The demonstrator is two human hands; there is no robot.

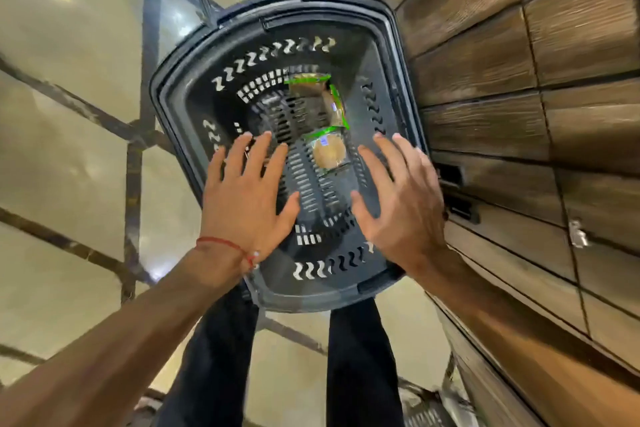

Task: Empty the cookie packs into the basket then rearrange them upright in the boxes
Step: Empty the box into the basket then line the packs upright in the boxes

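Observation:
A dark plastic shopping basket [173, 87] stands on the floor below me, its handle at the far end. On its slotted bottom lie two clear cookie packs with green edges: one [318, 94] at the far right, another [329, 151] nearer the middle showing a round cookie. My left hand [246, 194] hovers over the basket's left side, fingers spread and holding nothing. My right hand [401, 198] hovers over its right side, also spread and empty. No boxes are in view.
A wood-panelled cabinet front [519, 97] with dark handles [450, 175] runs along the right, close to the basket. Glossy beige floor tiles [69, 114] with dark joints spread to the left. My dark-trousered legs [214, 357] stand just behind the basket.

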